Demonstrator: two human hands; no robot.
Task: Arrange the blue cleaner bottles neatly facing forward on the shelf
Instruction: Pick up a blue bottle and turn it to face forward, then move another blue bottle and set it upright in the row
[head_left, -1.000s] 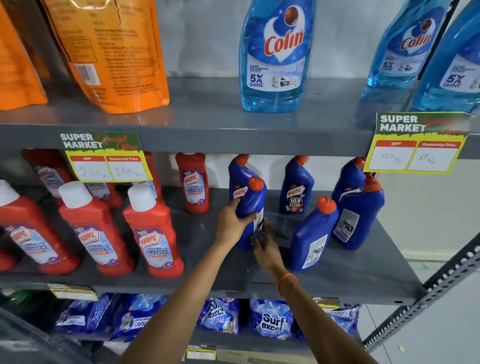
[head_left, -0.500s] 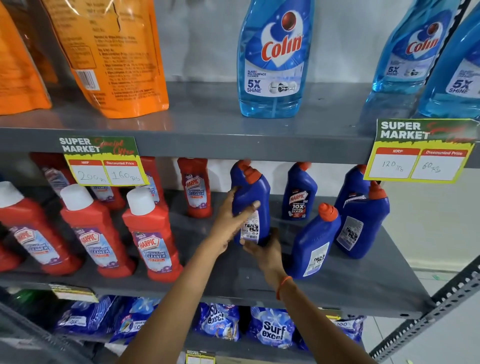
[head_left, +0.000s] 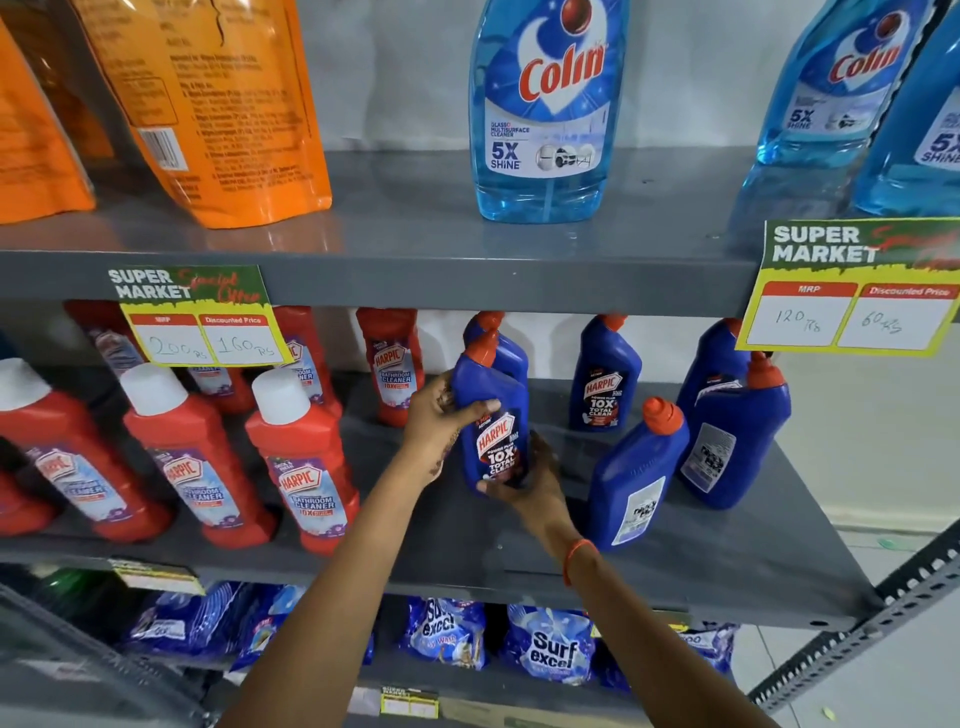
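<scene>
Both hands are gripping one dark blue plastic cleaner bottle with an orange-red cap, holding it upright near the middle of the grey metal middle shelf, its Harpic front label turned toward the camera. The left hand is wrapping the bottle's upper left side, thumb lying across the front above the label and fingers curled behind. The right hand is cupping the bottle's base, thumb pressing under the label's lower edge; whether the base is resting on the shelf cannot be told.

Directly behind it, a second blue bottle is standing toward the shelf's back edge. To the right, a blue bottle with its front label showing is also standing near the back edge. Toward the right end, two blue bottles are showing their white back labels: one leaning bottle closer to the front edge, and one taller bottle just beside it, with another blue bottle behind.

Red plastic bathroom-cleaner bottles with white caps are filling the shelf's left half. A yellow-bordered price card is hanging from the front edge of the upper shelf.
</scene>
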